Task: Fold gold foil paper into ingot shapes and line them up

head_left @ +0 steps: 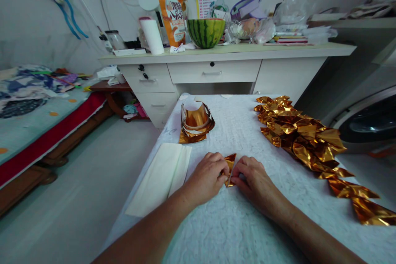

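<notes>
Between my two hands, low over the covered table, is a small piece of gold foil paper (230, 161), partly folded with a pointed upper corner. My left hand (211, 176) pinches its left side with thumb and fingers. On the right edge, my right hand (251, 175) closes its fingertips; part of the foil is hidden behind both hands. Beyond my left hand stands a curled stack of gold foil sheets (197, 123). Folded gold foil pieces (305, 136) lie heaped along the right side of the table.
White paper sheets (157, 173) lie left of my arm on the pale table cover (235, 123). Behind stands a white desk (216, 70) bearing a watermelon half (206, 33), an orange snack bag (172, 14) and a paper roll (152, 36). A bed (46, 111) is left, a washing machine (368, 107) right.
</notes>
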A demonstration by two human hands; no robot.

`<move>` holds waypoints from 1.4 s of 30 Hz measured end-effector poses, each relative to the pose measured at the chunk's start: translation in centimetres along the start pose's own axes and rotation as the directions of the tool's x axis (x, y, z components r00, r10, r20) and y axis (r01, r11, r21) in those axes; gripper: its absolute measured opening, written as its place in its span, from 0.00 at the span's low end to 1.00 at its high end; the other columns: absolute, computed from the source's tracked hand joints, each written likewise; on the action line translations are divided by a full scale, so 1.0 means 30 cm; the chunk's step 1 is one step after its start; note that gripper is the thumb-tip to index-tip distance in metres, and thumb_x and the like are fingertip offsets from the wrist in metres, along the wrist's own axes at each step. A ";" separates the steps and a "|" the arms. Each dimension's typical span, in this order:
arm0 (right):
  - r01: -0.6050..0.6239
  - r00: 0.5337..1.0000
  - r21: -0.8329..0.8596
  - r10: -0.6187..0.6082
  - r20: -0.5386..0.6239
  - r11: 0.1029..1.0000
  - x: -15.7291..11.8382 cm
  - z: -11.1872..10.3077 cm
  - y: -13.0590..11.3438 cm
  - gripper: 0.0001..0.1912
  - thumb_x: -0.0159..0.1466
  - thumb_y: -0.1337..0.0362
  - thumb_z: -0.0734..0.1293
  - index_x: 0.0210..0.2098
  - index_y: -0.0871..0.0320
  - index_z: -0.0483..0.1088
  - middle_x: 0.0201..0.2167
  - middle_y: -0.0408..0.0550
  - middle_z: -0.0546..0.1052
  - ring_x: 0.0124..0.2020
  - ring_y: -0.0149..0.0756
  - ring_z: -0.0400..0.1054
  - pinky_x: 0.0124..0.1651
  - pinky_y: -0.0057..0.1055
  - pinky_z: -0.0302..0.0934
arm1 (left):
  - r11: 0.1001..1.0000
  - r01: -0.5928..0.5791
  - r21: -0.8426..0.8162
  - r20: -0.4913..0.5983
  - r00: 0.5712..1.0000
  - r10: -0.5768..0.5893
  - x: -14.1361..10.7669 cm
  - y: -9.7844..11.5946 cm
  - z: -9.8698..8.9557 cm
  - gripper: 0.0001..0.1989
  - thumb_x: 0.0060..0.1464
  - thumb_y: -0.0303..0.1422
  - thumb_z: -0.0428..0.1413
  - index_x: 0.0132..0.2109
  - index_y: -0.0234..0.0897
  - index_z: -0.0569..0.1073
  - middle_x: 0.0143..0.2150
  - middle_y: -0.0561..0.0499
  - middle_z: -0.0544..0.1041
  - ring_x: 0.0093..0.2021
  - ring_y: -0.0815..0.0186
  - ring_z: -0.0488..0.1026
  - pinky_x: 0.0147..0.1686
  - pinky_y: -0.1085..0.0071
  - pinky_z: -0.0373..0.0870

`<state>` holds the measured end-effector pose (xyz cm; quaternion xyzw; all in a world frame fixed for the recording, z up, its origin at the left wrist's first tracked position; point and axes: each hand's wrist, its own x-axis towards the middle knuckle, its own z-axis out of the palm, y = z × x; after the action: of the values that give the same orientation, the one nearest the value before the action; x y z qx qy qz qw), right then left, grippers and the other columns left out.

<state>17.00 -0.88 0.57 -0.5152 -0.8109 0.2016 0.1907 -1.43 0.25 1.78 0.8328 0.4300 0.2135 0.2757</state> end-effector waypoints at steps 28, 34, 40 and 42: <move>-0.054 0.998 -0.053 0.055 0.022 0.997 0.006 0.002 -0.016 0.04 0.61 0.70 0.68 0.30 0.57 0.71 0.33 0.48 0.71 0.38 0.41 0.64 0.41 0.37 0.55 | 0.998 0.053 -0.033 0.046 0.998 -0.051 -0.017 0.005 0.003 0.08 0.49 0.24 0.60 0.35 0.38 0.69 0.43 0.52 0.68 0.49 0.61 0.63 0.50 0.65 0.62; -0.074 0.997 -0.072 0.075 0.016 0.995 0.008 0.002 -0.019 0.04 0.60 0.71 0.68 0.29 0.57 0.71 0.33 0.48 0.71 0.38 0.41 0.64 0.41 0.37 0.55 | 0.998 0.059 -0.035 0.051 0.997 -0.058 -0.016 0.009 0.002 0.07 0.50 0.25 0.60 0.34 0.38 0.69 0.43 0.51 0.68 0.49 0.60 0.63 0.50 0.65 0.62; -0.089 0.995 -0.082 0.092 0.031 0.993 0.013 0.005 -0.019 0.05 0.61 0.69 0.68 0.28 0.58 0.70 0.33 0.48 0.71 0.37 0.40 0.64 0.40 0.35 0.54 | 0.997 0.062 -0.035 0.047 0.997 -0.060 -0.016 0.015 -0.002 0.06 0.51 0.25 0.59 0.34 0.38 0.68 0.43 0.52 0.68 0.49 0.61 0.63 0.50 0.65 0.62; -0.093 0.995 -0.083 0.096 0.030 0.992 0.012 0.003 -0.020 0.05 0.61 0.70 0.68 0.29 0.58 0.71 0.33 0.48 0.71 0.38 0.40 0.64 0.40 0.35 0.54 | 0.997 0.064 -0.036 0.045 0.997 -0.062 -0.015 0.015 -0.001 0.07 0.51 0.25 0.60 0.34 0.38 0.68 0.43 0.52 0.68 0.49 0.61 0.63 0.50 0.66 0.62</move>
<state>16.34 -0.79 0.84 -0.5568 -0.7963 0.1860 0.1459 -1.43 -0.34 2.03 0.8180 0.4458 0.1942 0.3071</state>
